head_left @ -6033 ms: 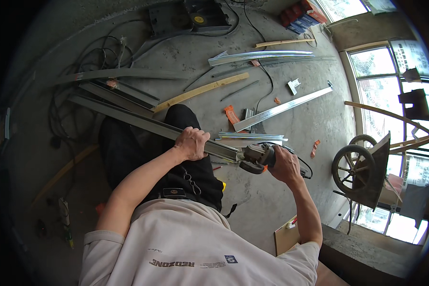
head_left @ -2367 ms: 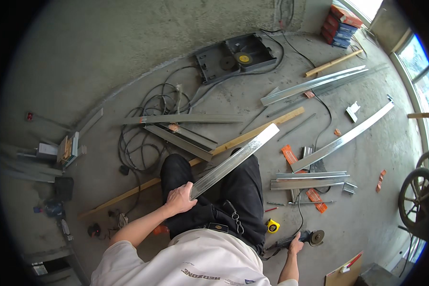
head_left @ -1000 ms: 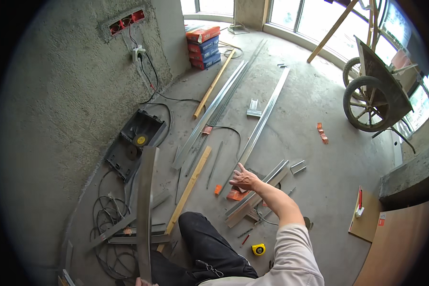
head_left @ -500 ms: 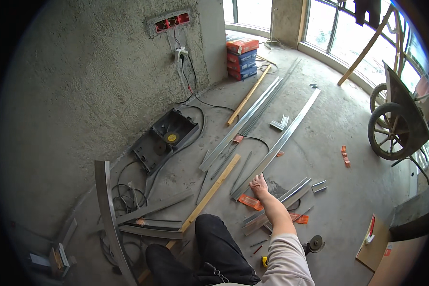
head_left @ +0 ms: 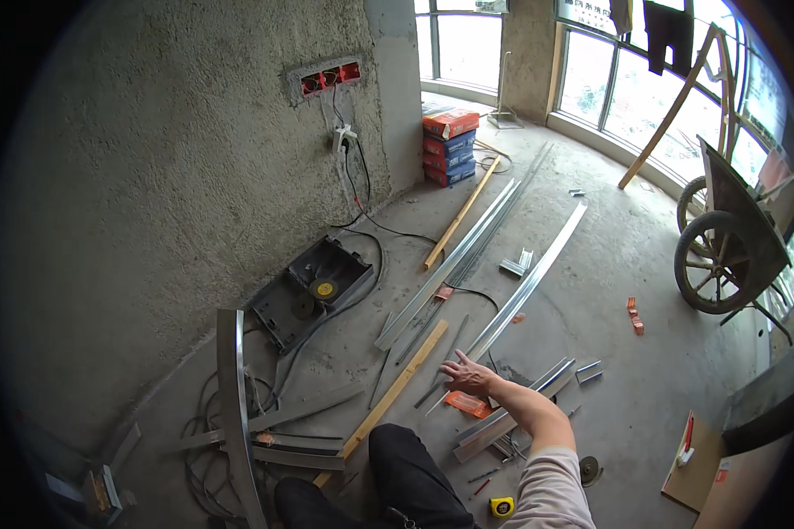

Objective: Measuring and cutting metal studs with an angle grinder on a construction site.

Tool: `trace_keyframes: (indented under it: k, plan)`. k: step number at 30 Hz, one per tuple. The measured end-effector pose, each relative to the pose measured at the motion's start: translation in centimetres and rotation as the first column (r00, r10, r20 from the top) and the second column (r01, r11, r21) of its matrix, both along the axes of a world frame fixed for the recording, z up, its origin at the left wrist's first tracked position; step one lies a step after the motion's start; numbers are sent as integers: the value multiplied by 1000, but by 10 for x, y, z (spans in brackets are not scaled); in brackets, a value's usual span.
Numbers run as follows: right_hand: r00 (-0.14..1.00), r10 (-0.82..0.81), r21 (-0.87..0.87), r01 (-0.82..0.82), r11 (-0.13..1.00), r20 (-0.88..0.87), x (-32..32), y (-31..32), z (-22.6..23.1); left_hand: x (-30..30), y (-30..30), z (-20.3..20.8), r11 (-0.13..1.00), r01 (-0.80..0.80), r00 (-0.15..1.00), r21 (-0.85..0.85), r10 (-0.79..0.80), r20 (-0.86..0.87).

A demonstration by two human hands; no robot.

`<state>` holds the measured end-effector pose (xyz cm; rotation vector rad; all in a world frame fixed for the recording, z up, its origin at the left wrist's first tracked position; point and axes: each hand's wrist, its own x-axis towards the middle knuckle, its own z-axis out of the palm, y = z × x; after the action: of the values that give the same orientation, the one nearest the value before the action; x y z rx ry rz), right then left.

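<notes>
Long metal channel (head_left: 523, 289) lies in the head view on the concrete floor (head_left: 604, 300), running toward the windows (head_left: 644, 97). The right hand (head_left: 470, 376) is over its near end, fingers spread wide and wrapped round nothing; whether the fingertips touch metal cannot be told. The left hand is out of sight, its state unknown. Another channel (head_left: 232, 397) rises at the left, its lower end beyond the lower edge. A small piece (head_left: 589, 373) lies right of the right hand; a parallel length (head_left: 448, 264) lies loose. No joined pieces show, and how much work is left cannot be judged. An open black case (head_left: 348, 266) holds a dark disc (head_left: 303, 306) in its near half and a yellow-centred disc (head_left: 324, 290) in its far half. Red wall boxes (head_left: 351, 70) contain wiring; the contents of the wheelbarrow (head_left: 739, 231), its tray on edge, cannot be made out.
</notes>
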<state>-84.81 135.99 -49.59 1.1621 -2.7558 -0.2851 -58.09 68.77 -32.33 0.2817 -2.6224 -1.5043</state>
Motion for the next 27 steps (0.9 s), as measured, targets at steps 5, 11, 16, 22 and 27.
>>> trace_keyframes:
  k: [5, 11, 16, 22, 27]
  plan:
    - [976, 215, -239, -199, 950, 40, -25, -59, 83, -2, 4, -4, 999, 53, 999, -7, -53, -9]
    - [981, 148, -124, -133, 983, 124, -17, -100, 85, 32, -21, -44, 983, -167, 965, 80, 147, 219]
    - [955, -15, 186, -42, 982, 295, -41, -94, 41, 48, -5, -39, 971, -174, 968, 165, 137, 212]
    - [616, -608, -123, 746, 655, 501, -59, -72, -19, 58, -1, -43, 974, -184, 945, 130, 139, 295]
    - [-65, -645, -143, 954, -265, 762, -32, -79, -66, 50, 11, -34, 995, -94, 976, 38, 84, 200]
